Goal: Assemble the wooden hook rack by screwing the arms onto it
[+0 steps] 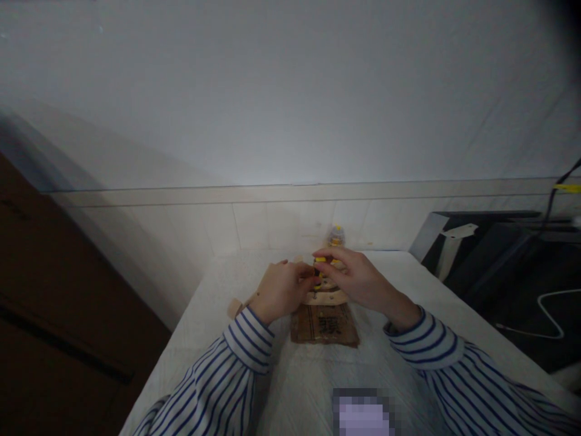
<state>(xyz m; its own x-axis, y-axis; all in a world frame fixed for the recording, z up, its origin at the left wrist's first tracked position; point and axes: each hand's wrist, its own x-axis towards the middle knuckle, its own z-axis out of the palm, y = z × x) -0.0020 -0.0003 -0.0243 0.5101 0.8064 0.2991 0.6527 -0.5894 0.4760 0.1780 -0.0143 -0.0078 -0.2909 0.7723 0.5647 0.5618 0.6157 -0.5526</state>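
Both my hands meet over a small wooden model [325, 297] that stands on a brown printed card [324, 326] on the white table [218, 339]. My left hand [281, 290] is closed, its fingertips pinching at small yellow pieces [321, 261] in the middle of the model. My right hand [354, 274] curls over the same spot from the right, fingers bent and pinching the yellow pieces from above. A small clear container [336, 235] with yellow bits stands just behind the hands. Both sleeves are white with blue stripes.
A loose wooden piece [236, 306] lies left of my left wrist. The white wall with a tiled band [272, 224] rises right behind the table. A dark desk with a white cable [551, 315] stands to the right, brown furniture [54, 315] to the left.
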